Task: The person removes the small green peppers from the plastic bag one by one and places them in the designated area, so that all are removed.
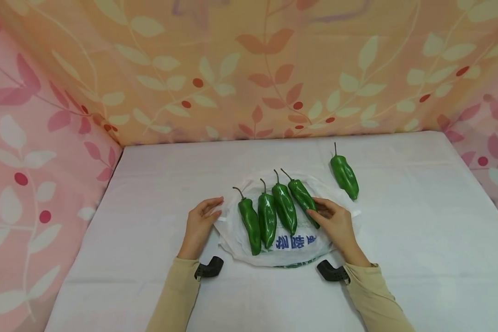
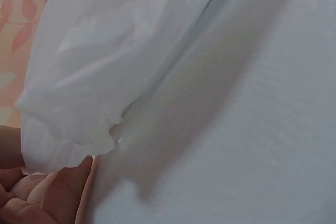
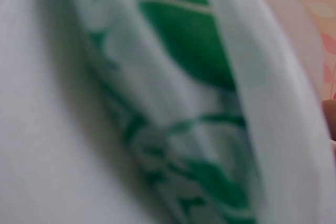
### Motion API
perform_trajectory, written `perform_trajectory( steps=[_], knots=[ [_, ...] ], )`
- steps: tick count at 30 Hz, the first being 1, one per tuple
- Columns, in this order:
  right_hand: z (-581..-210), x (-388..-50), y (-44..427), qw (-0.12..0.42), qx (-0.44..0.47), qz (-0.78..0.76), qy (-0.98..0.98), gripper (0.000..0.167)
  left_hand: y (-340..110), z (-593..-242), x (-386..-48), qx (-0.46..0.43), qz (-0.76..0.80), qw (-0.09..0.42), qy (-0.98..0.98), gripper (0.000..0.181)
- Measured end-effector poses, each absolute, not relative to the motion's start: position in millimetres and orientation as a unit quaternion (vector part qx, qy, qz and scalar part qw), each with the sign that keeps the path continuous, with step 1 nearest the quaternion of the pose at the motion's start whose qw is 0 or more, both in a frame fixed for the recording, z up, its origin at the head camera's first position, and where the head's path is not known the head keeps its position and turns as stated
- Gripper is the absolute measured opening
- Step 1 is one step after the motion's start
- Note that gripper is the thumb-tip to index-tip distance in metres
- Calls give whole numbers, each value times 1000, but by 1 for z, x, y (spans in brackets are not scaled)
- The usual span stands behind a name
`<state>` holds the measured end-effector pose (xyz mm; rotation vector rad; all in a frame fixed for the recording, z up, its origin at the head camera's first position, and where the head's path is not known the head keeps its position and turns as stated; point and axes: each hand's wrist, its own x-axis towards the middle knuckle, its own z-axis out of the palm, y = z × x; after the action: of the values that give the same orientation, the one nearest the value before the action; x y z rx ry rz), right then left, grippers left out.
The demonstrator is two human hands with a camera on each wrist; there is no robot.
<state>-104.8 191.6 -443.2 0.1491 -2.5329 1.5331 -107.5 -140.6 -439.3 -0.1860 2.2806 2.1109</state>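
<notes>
Several long green peppers (image 1: 267,219) with thin stems lie side by side on a flattened white plastic bag (image 1: 232,240) with blue lettering. My right hand (image 1: 335,226) holds the lower part of the rightmost pepper on the bag (image 1: 301,193) between thumb and fingers. At the bag's left edge is my left hand (image 1: 200,226), its thumb and fingers apart and no pepper between them. In the left wrist view, bag film (image 2: 105,77) partly covers a finger. Green leaf print on the bag (image 3: 184,35) fills the right wrist view, blurred; little of that hand shows there.
Another green pepper (image 1: 344,177) lies by itself on the white-covered table (image 1: 406,221), past the bag's upper right edge. Floral fabric (image 1: 249,69) hangs behind the table and at both sides. A black wrist mount (image 1: 210,267) sits at each sleeve cuff.
</notes>
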Motion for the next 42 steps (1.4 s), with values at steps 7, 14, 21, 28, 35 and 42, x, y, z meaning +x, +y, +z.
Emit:
perform_trajectory(
  steps=[7, 14, 21, 28, 35, 42],
  knots=[
    [-439, -108, 191, 82, 46, 522, -848, 36, -141, -438, -111, -55, 678, 10, 733, 33],
    [-437, -112, 193, 55, 16, 559, -827, 38, -141, -438, -112, -55, 680, 5, 732, 32],
    [-438, -111, 194, 31, -10, 563, -826, 40, -143, -442, -111, -61, 667, 5, 743, 33],
    [-441, -111, 197, 37, -22, 565, -824, 40, -141, -441, -112, -60, 680, 7, 731, 33],
    [-444, -109, 199, 38, -26, 567, -822, 39, -139, -442, -110, -58, 680, 4, 731, 32],
    [-444, -110, 198, 40, -22, 570, -820, 38, -142, -442, -109, -45, 675, -1, 737, 32]
  ],
)
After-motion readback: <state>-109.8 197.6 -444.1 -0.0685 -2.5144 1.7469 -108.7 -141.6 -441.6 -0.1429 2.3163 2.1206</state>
